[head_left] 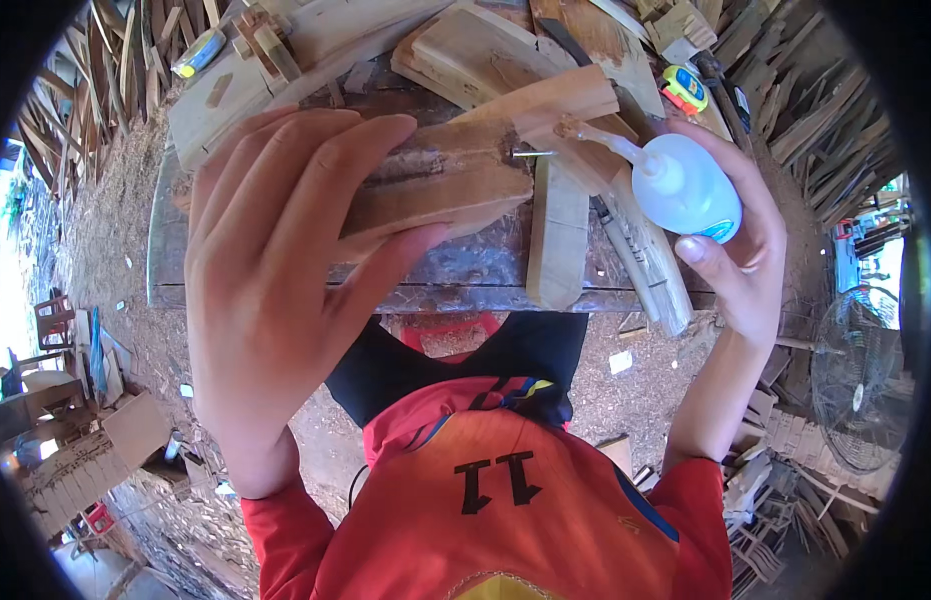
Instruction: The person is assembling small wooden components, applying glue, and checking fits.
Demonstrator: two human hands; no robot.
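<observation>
Wood-strewn table point(475, 265): left hand point(270, 225) clamped on wooden block point(440, 200) above its near middle, right hand point(753, 270) gripping squeeze bottle point(685, 185), nozzle point(605, 138) near block's right end; application seems underway, amount done unclear, finishing apparently left.

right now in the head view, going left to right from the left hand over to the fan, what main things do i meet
Left hand → wooden block it holds → round-ended wood piece → squeeze bottle in the right hand → fan
</observation>
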